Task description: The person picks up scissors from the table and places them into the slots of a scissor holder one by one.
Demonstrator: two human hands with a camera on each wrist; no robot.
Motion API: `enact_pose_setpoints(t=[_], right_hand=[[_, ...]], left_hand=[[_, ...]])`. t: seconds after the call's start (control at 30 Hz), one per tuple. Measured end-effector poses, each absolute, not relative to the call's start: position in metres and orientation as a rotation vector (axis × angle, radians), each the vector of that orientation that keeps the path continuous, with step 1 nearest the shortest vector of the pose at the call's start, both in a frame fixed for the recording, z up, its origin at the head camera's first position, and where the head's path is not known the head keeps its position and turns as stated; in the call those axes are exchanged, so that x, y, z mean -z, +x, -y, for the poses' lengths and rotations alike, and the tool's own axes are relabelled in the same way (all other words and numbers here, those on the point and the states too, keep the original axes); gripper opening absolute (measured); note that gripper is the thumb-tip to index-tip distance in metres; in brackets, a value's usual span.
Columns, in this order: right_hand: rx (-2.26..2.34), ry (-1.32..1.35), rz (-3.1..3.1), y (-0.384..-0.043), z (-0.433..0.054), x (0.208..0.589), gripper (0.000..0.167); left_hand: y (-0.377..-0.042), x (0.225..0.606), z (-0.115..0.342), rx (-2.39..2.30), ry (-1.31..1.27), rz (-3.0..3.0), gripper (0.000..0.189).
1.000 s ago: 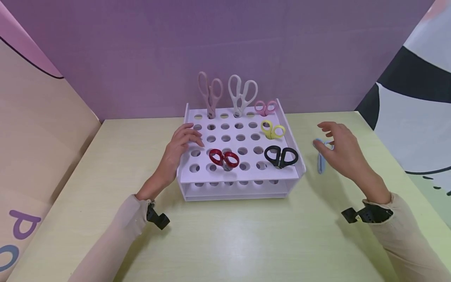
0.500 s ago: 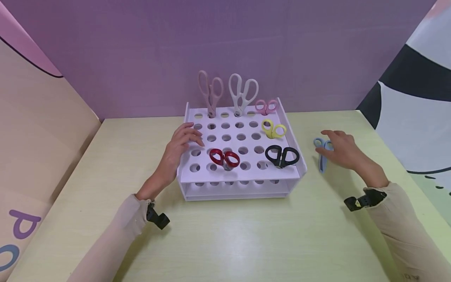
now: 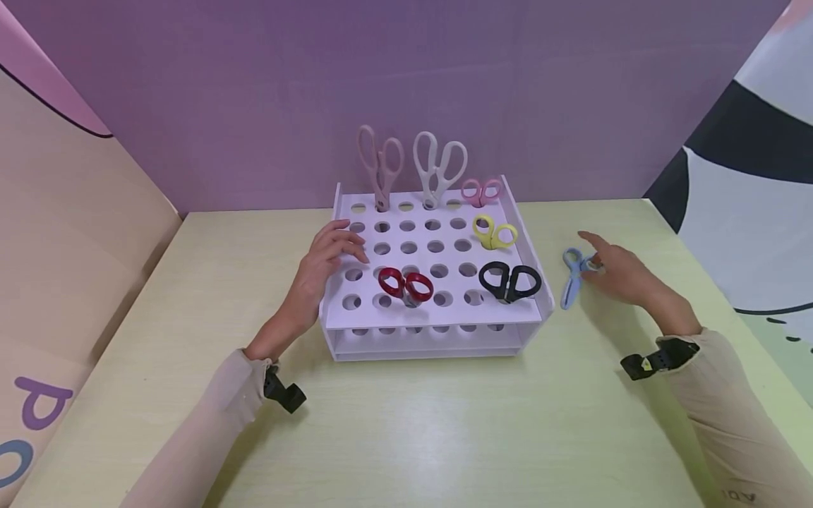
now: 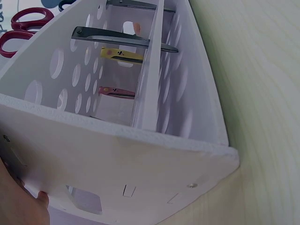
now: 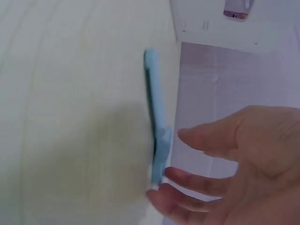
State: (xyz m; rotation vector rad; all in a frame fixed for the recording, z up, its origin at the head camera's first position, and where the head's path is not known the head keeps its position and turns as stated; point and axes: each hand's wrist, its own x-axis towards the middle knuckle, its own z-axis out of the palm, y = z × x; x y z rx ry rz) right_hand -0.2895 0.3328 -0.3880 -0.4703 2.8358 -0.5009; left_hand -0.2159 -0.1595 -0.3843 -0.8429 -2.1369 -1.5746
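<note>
My left hand (image 3: 317, 268) holds the left side of the white scissors rack (image 3: 425, 317), its fingers curled over the edge; in the left wrist view the thumb (image 4: 28, 206) is by the outer side panel. On the table right of the rack lies a pair of light blue scissors (image 3: 572, 282), points toward me. My right hand (image 3: 619, 271) is at their handle, fingers spread and touching it; the right wrist view shows the thumb apart from the scissors (image 5: 159, 108). Part of the handle is hidden by the hand.
Scissors stand in the rack's holes: dusty pink (image 3: 381, 173), white (image 3: 435, 173), small pink (image 3: 480, 192), yellow (image 3: 493, 234), black (image 3: 510, 282) and red (image 3: 404, 286). A purple panel (image 3: 254, 106) rises behind the table (image 3: 432, 437).
My right hand has lowered to the blue scissors. The scissors have turned on the table, their points shifting left toward the rack. My left hand stays at the rack.
</note>
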Motion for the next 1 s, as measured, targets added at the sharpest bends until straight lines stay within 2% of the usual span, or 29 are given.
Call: enact_pose_setpoints(t=[0.07, 0.27, 0.8, 1.0], right_hand=[[0.541, -0.45, -2.838, -0.292, -0.334, 0.39, 0.067], [0.541, -0.434, -2.872, -0.299, -0.336, 0.395, 0.052], [0.549, -0.176, -2.73, -0.303, -0.335, 0.393, 0.071], [0.569, -0.166, -2.69, -0.306, -0.337, 0.39, 0.072]], left_hand=[[-0.216, 0.385, 0.16, 1.577, -0.844, 2.138, 0.037], [-0.217, 0.385, 0.159, 1.563, -0.861, 2.136, 0.037], [-0.214, 0.384, 0.16, 1.586, -0.841, 2.139, 0.037], [-0.215, 0.384, 0.159, 1.576, -0.84, 2.134, 0.037]])
